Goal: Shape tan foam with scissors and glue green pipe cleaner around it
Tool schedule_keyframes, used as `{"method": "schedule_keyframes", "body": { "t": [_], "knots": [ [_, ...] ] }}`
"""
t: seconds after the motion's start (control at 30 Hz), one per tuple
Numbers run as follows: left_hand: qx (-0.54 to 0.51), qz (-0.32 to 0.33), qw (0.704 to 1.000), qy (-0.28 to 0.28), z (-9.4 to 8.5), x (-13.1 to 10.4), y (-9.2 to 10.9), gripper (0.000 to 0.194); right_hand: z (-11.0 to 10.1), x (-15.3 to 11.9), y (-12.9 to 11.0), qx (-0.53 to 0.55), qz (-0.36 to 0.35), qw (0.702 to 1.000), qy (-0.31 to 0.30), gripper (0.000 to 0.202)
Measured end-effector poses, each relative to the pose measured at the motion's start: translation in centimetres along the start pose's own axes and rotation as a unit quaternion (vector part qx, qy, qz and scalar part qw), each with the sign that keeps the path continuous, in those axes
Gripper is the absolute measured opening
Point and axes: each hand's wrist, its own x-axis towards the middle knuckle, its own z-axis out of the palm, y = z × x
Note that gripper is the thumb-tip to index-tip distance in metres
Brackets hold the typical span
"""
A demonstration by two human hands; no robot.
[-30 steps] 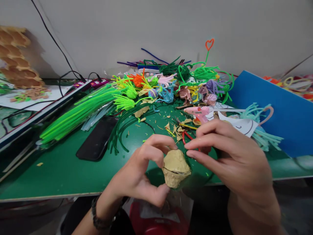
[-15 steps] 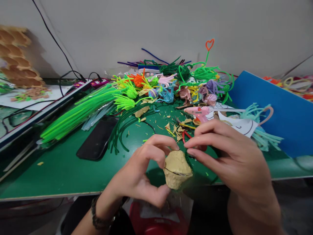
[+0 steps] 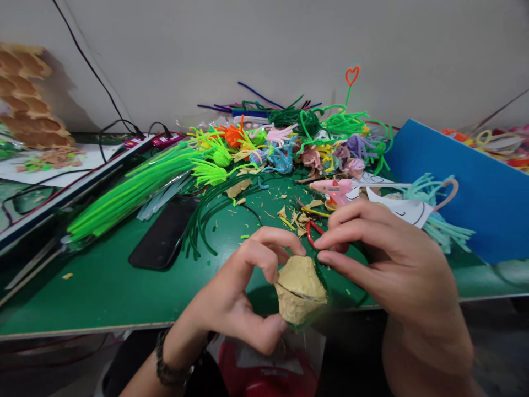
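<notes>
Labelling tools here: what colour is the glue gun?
The glue gun is pink, best in the head view.

Left hand [image 3: 231, 298] gripping tan piece [image 3: 301, 274], green table [image 3: 99, 295]

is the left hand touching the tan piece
Touching: the head view shows the left hand holding the tan piece, with fingers and thumb against its edges.

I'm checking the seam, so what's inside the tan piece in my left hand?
The tan piece in your left hand has a slit showing darkness and something pale along it, too small to identify. Its walls cover everything else.
</notes>
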Motion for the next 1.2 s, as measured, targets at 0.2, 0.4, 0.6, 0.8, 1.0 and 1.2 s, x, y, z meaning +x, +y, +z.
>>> {"method": "schedule_keyframes", "body": {
  "t": [0.2,0.4,0.6,0.8,1.0,1.2],
  "knots": [
    [-0.039,-0.020,0.999,0.003,0.1,-0.1,-0.1,0.040,0.0,0.0,-0.1,0.006,-0.002,1.000,-0.001,0.003],
    [-0.113,-0.036,0.993,0.003,0.1,-0.2,-0.8,0.042,0.4,0.1,0.1,0.025,-0.003,1.000,-0.012,0.005],
    [-0.126,-0.041,0.991,-0.014,-0.2,-0.4,-1.4,0.045,0.5,0.3,0.7,0.052,-0.003,0.997,-0.056,0.007],
    [-0.085,-0.047,0.995,-0.031,-0.2,-0.3,-1.2,0.048,0.2,0.3,1.0,0.028,0.002,0.994,-0.107,0.007],
    [-0.072,-0.057,0.995,-0.041,-0.1,-0.3,-1.0,0.046,0.0,0.1,1.3,0.019,0.001,0.992,-0.128,0.009],
    [-0.082,-0.057,0.994,-0.045,0.0,-0.3,-0.8,0.046,-0.2,0.1,1.1,0.025,0.008,0.989,-0.147,0.009]
  ]
}}
